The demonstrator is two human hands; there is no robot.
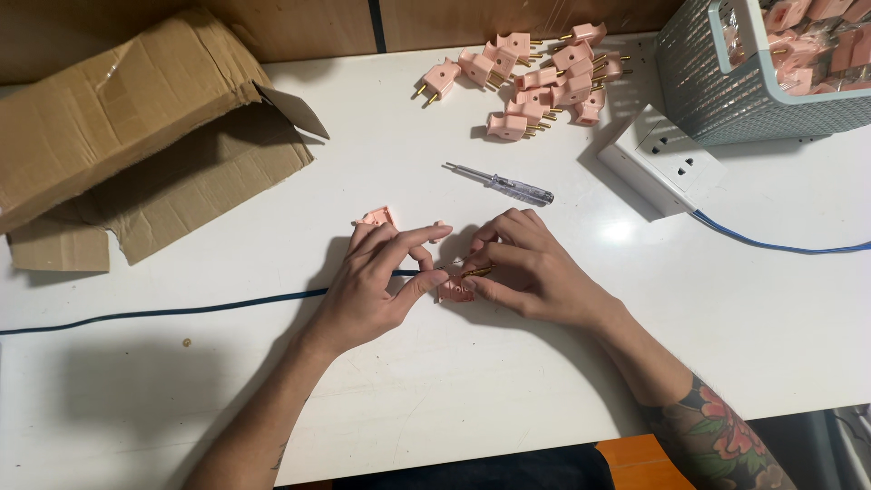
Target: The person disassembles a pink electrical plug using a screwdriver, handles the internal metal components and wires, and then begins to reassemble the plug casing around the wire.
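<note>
Far left, a torn cardboard box (136, 127) lies open on the white table (454, 390), flaps splayed. A dark blue cable (181, 310) runs across the tabletop toward the hands. Just above the left hand (372, 286) sits a loose pink plug cover (376, 217), apart from the work. The left hand's thumb and forefinger are pinched in on the cable end where it meets a pink plug half (454, 290), which rests on the table right between the two hands. The right hand (526, 272) is closed around a brass pin (476, 270), fingertips pressing it down at that plug half.

Here is where it could slip: the pin is tiny and held only at the fingertips, so a twitch could flick it off across the table. If the left hand's pinch loosens, the cable could pull back out of the shell. The cover by the knuckles could be knocked aside too.

Above the right hand, a clear-handled tester screwdriver (499, 184) lies untouched; a careless wrist could roll it. Further back, a heap of finished pink plugs (544, 77), then a white socket strip (658, 159) with its blue lead, and a grey basket (726, 91) of bagged plugs at the far right.
</note>
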